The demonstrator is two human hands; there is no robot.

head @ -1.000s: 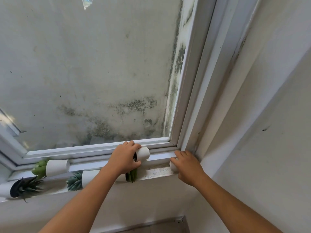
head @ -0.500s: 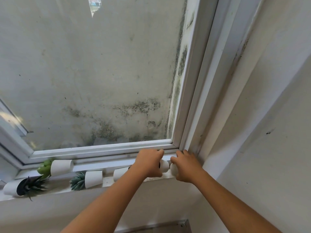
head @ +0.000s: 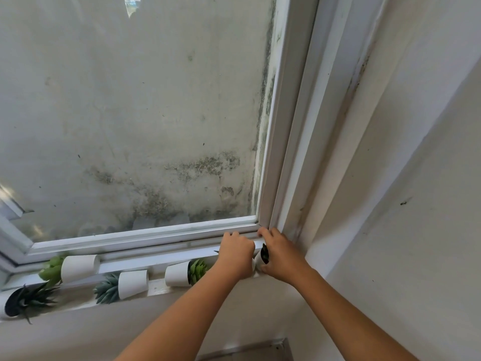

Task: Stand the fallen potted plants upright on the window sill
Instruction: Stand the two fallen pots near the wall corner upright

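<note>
Now righting pots at the sill's (head: 156,287) right corner.
Left hand (head: 235,254) and right hand (head: 279,256) each clasped round a pot (head: 259,259), presumably tipping upright.

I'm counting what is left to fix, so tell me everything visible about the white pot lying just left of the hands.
The pot is small, white and smooth, tapered like a cup, perhaps ceramic or plastic. It lies on its side on the sill, base pointing left, mouth right. A light green succulent sticks out of the mouth toward the left hand, whose forearm crosses in front of the leaf tips. Whether they touch is unclear.
</note>
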